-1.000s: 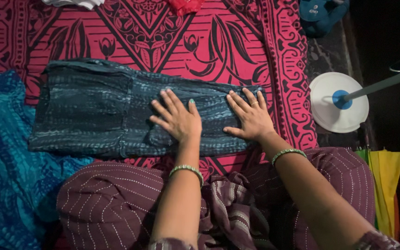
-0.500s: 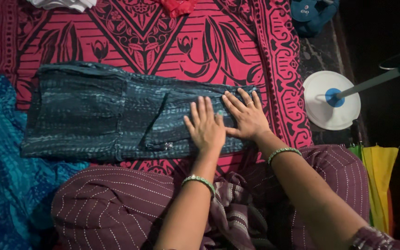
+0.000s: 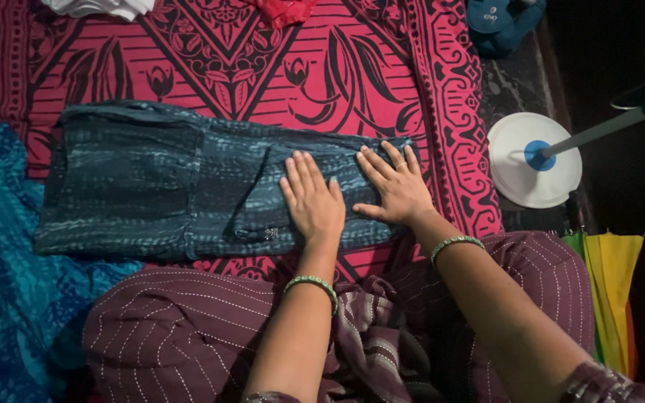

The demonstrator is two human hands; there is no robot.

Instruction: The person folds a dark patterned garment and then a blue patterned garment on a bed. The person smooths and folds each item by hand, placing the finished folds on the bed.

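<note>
left hand (image 3: 313, 203): lying flat, fingers spread, palm pressing down on the garment (image 3: 188, 186), gripping nothing
right hand (image 3: 396, 190): also lying flat and open on the garment's right end, just beside the left hand, thumbs nearly touching
hands: sitting side by side, slightly apart, both wearing a green bangle at the wrist
garment: dark blue-grey patterned cloth, folded into a long strip, lying across the bedsheet (image 3: 263, 67) in front of the knees; right part showing a folded-over flap under the left hand
bedsheet: pink-red with black floral and line print, covering the surface under the garment
blue cloth (image 3: 1, 298): bright teal, bunching at the left, touching the garment's lower left corner
white cloth (image 3: 102, 7): lying at the top edge, well apart
red cloth (image 3: 281, 9): small, lying at the top edge
fan base (image 3: 533, 160): round, white with a blue hub, pole leaning off to the right, standing beside the sheet's right border
umbrella (image 3: 610, 291): yellow-green-orange, lying lower right
blue item (image 3: 505, 22): sitting top right, too dark for detail
room: dim, right side going black
labels: none readable
</note>
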